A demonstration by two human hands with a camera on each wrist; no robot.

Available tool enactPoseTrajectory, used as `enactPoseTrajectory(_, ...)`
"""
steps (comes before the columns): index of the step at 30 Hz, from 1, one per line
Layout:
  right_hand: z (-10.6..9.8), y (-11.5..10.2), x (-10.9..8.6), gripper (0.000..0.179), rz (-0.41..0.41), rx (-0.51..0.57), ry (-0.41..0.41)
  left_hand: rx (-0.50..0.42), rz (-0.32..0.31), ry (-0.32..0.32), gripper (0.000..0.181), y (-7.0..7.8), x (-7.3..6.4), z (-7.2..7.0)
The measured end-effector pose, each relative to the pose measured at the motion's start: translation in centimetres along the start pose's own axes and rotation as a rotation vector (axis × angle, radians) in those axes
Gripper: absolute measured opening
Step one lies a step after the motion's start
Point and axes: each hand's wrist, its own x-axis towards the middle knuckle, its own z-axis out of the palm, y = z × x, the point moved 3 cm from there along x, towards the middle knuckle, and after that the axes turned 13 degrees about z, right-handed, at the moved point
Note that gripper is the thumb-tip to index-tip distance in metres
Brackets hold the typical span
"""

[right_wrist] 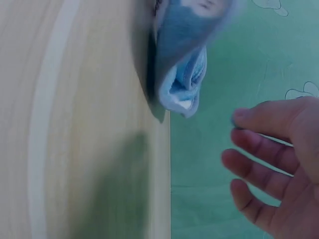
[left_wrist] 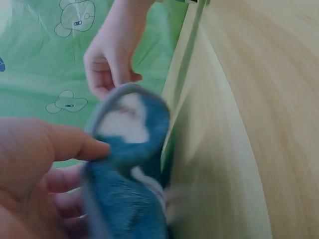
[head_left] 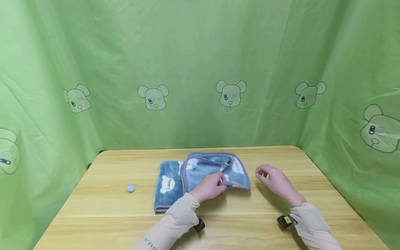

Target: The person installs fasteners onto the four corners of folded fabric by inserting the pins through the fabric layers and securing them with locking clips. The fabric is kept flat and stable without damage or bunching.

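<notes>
A folded blue fleece blanket (head_left: 167,194) with grey edging and white bear prints lies on the table. My left hand (head_left: 210,186) pinches its near edge, thumb on one side and fingers on the other, and the right part lifts off the wood. To the right of the blanket, my right hand (head_left: 275,180) holds a small pale-blue piece (head_left: 257,174) between thumb and index finger, mostly hidden by the fingertips. In the right wrist view the other fingers (right_wrist: 256,172) are spread apart, loosely bent. A small light-blue dot (head_left: 194,166) shows on top of the blanket.
A small round light-blue piece (head_left: 130,188) lies on the wooden table (head_left: 103,205), left of the blanket. Green curtains (head_left: 190,52) printed with bear heads stand behind the table and on both sides. Dark devices (head_left: 284,221) are strapped to both wrists.
</notes>
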Motion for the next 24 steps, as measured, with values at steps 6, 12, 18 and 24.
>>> enactPoseTrajectory(6, -0.2, -1.1, -0.2, 0.010, -0.112, 0.090, 0.168, -0.069, -0.029, 0.144, 0.015, -0.3, 0.1, -0.4)
enactPoseTrajectory(12, 0.1, -3.8, -0.8, 0.014, -0.156, 0.366, 0.145, -0.116, -0.059, 0.284, 0.017, -0.7, 0.1, -1.2)
enactPoseTrajectory(18, 1.8, -6.3, -1.6, 0.013, -0.140, 0.485, -0.005, -0.113, -0.068, 0.369, 0.014, -0.9, 0.0, -1.6)
enactPoseTrajectory(24, 3.1, -7.6, -2.1, 0.009, -0.113, 0.495, -0.088, -0.077, -0.059, 0.375, 0.015, -0.8, 0.1, -1.6)
